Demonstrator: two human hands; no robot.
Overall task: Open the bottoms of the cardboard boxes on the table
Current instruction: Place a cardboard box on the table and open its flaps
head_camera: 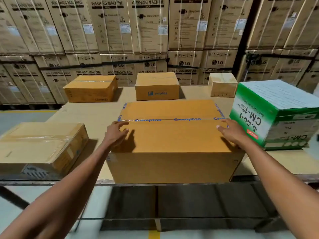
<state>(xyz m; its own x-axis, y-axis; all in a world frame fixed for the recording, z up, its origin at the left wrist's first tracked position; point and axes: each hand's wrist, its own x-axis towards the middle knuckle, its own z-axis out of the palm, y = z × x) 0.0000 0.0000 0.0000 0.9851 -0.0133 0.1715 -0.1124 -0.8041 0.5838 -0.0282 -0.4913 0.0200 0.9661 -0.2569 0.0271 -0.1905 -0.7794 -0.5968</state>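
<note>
Right hand (pixel 232 131) on big box (pixel 172 135), beside green box (pixel 276 114).

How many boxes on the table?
6: big taped box front centre, plastic-wrapped box front left, green box right, then three along the back: left, middle, right. None seem hidden.
</note>
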